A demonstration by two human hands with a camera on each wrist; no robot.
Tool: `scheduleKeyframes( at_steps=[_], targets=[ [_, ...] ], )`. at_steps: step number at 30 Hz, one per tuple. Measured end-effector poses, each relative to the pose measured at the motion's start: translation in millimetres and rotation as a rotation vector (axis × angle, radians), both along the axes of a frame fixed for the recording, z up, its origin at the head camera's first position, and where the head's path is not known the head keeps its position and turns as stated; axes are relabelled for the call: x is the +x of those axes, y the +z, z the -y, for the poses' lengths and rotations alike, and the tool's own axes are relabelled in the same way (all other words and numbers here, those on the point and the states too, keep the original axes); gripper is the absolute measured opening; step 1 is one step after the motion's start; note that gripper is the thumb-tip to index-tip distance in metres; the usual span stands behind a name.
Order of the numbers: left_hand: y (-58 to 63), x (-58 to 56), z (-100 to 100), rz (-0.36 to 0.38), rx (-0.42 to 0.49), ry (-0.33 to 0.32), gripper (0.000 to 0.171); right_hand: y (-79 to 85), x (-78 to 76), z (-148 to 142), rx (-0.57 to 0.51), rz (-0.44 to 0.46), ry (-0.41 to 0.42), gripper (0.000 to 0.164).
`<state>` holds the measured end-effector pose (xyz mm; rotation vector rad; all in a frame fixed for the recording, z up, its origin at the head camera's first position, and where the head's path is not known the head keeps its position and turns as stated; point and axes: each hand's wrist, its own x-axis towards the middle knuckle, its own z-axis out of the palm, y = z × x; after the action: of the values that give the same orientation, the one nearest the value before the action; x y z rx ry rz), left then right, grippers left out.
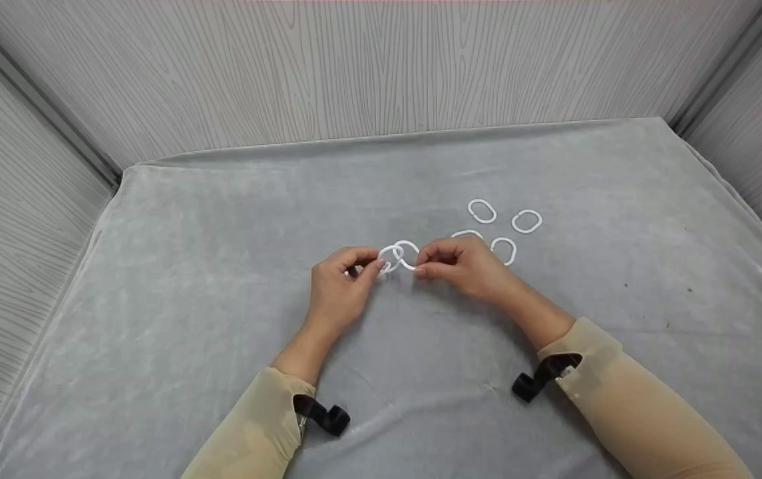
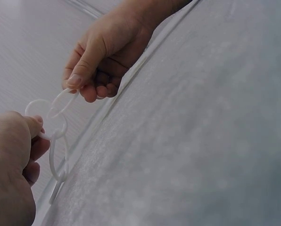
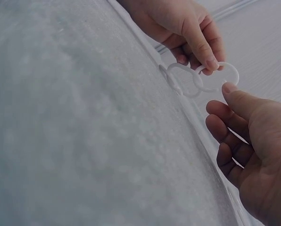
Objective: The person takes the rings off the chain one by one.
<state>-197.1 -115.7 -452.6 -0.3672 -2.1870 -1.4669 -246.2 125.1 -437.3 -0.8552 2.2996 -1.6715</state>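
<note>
Near the middle of the grey cloth, my left hand [image 1: 341, 283] pinches a white oval plastic chain link [image 1: 388, 247] between thumb and fingers. My right hand [image 1: 470, 269] pinches another white link [image 1: 408, 242], which passes through the one in the left hand. In the left wrist view, a further link [image 2: 52, 160] hangs from the left-held link, with one more link [image 2: 56, 193] below it, seen nearly edge-on. The fingers of the right hand [image 3: 268, 136] hide part of the link they hold.
Beyond the right hand lie several loose white links on the cloth, among them a far link [image 1: 480, 200], a right-hand link [image 1: 527, 211] and one partly hidden link [image 1: 467, 231]. Grey cloth [image 1: 221, 319] covers the table. Wood-patterned panels [image 1: 354, 66] stand around its back and sides.
</note>
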Motion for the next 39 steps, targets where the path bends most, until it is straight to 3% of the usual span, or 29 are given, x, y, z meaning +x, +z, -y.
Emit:
scheduleKeyframes(
  at_steps=[25,39],
  targets=[
    [-0.8,-1.5,-0.5,0.01,0.035,-0.033,0.007,0.1,-0.6,0.0,0.026,-0.012,-0.001,0.005],
    [-1.3,-1.5,-0.1,-0.012,0.009,-0.029,0.007,-2.1,-1.6,-0.3,0.022,0.0,-0.002,0.006]
  ],
)
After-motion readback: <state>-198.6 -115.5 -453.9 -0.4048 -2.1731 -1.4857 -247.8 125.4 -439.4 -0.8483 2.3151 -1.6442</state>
